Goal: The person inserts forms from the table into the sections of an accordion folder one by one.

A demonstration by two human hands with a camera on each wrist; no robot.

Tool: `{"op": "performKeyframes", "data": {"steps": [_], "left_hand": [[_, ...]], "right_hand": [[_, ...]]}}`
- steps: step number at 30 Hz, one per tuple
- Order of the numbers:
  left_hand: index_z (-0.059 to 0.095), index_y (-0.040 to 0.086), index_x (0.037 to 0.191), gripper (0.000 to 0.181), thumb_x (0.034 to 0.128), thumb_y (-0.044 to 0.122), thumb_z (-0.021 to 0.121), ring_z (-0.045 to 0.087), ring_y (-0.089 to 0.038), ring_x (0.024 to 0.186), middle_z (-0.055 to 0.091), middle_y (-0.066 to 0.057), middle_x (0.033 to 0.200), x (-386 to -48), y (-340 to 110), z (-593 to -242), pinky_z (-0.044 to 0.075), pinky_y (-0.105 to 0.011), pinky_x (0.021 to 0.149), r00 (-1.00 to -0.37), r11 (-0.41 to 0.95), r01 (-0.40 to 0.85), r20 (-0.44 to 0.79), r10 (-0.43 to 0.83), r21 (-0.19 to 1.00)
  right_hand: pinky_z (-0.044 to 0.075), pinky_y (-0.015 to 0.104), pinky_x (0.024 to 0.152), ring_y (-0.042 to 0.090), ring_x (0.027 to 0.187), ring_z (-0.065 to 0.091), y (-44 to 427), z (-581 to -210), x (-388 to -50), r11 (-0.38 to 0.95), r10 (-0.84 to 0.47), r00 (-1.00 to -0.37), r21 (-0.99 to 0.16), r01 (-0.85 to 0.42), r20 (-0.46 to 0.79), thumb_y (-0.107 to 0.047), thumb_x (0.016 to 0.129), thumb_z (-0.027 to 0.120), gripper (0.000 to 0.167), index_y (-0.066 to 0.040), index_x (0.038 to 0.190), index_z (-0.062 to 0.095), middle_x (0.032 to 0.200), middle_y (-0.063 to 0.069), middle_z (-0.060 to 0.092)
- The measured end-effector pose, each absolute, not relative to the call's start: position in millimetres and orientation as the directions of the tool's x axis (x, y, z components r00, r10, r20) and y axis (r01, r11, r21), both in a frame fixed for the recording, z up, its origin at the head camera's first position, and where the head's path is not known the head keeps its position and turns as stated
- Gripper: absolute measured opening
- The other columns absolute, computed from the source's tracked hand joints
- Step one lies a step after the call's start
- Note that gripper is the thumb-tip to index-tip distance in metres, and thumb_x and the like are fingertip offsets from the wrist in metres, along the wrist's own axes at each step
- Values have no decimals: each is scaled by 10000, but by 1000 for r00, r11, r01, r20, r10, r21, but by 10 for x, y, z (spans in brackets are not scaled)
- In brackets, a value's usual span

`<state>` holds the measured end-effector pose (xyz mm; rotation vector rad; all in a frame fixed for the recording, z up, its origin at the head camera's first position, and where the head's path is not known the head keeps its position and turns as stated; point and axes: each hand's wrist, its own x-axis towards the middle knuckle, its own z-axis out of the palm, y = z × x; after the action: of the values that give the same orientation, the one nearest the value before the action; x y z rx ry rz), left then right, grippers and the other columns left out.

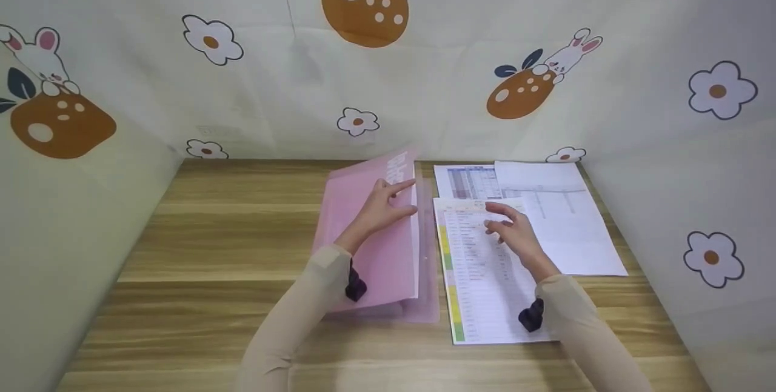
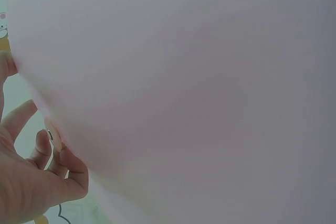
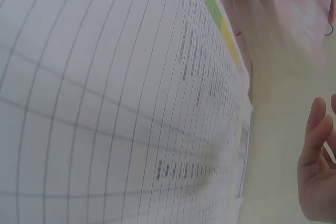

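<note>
A pink folder [image 1: 357, 222] lies in the middle of the table, its front cover raised at the right edge with a white paper edge showing beneath. My left hand [image 1: 379, 207] reaches across the cover, its thumb and fingers at that right edge. In the left wrist view the pink cover [image 2: 184, 87] fills most of the picture, and the left hand [image 2: 39, 171] grips its edge with bent fingers. Over a printed table sheet [image 1: 479, 295] with yellow and green side bands hovers my right hand [image 1: 515, 234], fingers loosely bent. Nothing shows between the right hand's fingers [image 3: 317, 129].
Behind the banded sheet lie another printed page [image 1: 467, 181] and a mostly white page [image 1: 576, 234], overlapping each other. Wood-grain table [image 1: 224, 246] surface extends to the left. A pale curtain [image 1: 267, 95] with rabbits and flowers hangs around the back and sides.
</note>
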<state>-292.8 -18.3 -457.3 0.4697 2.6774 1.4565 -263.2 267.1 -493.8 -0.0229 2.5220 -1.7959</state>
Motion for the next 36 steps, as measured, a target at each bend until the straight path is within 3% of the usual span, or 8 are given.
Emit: {"op": "performKeyframes", "data": {"steps": [6, 10, 20, 28, 36], "left_hand": [[512, 206, 1258, 552, 737, 250, 686, 380, -199, 863, 361, -74, 911, -2934, -184, -4577, 330, -292, 664, -951, 501, 248, 111, 287, 829], [517, 203, 1253, 544, 736, 221, 684, 377, -200, 843, 364, -81, 900, -2942, -184, -4588, 326, -288, 637, -950, 494, 256, 121, 289, 831], [519, 200, 1252, 543, 737, 222, 690, 379, -197, 839, 367, -77, 906, -2957, -187, -4604, 328, -291, 647, -952, 495, 254, 124, 281, 831], [518, 200, 1253, 546, 735, 226, 689, 378, -200, 846, 365, -74, 903, -2947, -186, -4596, 329, -297, 662, -953, 496, 248, 119, 278, 832], [520, 195, 1251, 541, 737, 231, 686, 370, -194, 827, 361, -71, 892, -2935, -191, -4586, 321, -286, 647, -950, 496, 258, 124, 286, 829]], "right_hand": [[403, 283, 601, 182, 795, 569, 2991, -5081, -2658, 314, -37, -999, -949, 21, -35, -150, 832, 577, 452, -46, 1256, 459, 1221, 135, 459], [412, 299, 613, 199, 818, 570, 3072, -5008, -2582, 353, 38, -994, -929, 108, -101, -165, 831, 585, 502, -22, 1281, 413, 1246, 164, 427], [456, 273, 585, 191, 768, 594, 3612, -5640, -2831, 348, 154, -976, -916, 199, -154, -206, 771, 666, 583, -57, 1277, 419, 1224, 143, 443], [443, 257, 671, 201, 872, 556, 3510, -5274, -2524, 358, 188, -948, -881, 309, -257, -254, 805, 627, 616, -44, 1315, 353, 1253, 158, 404], [434, 270, 672, 235, 847, 518, 3475, -5093, -2383, 452, 204, -933, -817, 357, -296, -238, 805, 630, 647, 21, 1311, 320, 1205, 193, 393]]}}
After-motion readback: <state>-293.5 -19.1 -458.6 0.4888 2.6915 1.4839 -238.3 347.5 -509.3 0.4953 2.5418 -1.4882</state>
